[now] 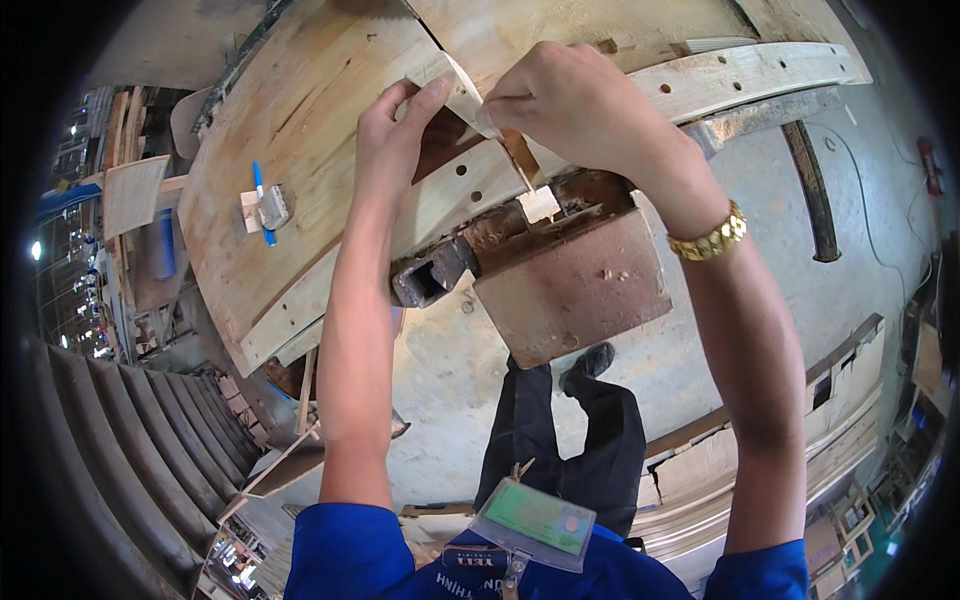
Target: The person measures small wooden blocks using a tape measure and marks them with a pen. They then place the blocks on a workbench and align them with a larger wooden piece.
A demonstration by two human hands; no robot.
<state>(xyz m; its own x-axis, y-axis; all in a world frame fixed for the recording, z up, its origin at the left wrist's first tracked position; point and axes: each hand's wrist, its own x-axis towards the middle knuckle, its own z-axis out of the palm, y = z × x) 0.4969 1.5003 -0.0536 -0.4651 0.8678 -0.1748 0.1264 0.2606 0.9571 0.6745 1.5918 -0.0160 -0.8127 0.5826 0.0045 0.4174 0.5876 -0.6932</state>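
Over the workbench (290, 130), my left hand (390, 135) pinches a thin pale strip (458, 78) that looks like wood between thumb and fingers. My right hand (575, 105) is closed with its fingertips at the strip's lower end. Beneath the hands lies a long, curved pale wooden piece (740, 75) with round holes along it. Part of that piece is hidden by my hands, and a reddish-brown surface (440, 145) shows between them. A narrow stick reaches down to a small pale wooden block (539, 205) near the bench edge.
A blue pen (258, 178) lies by a small clear-grey object (273, 209) on the bench's left. A vise with a wooden jaw (575, 290) and rusty metal part (435, 272) juts from the front edge. Long boards (770, 475) lie at the lower right.
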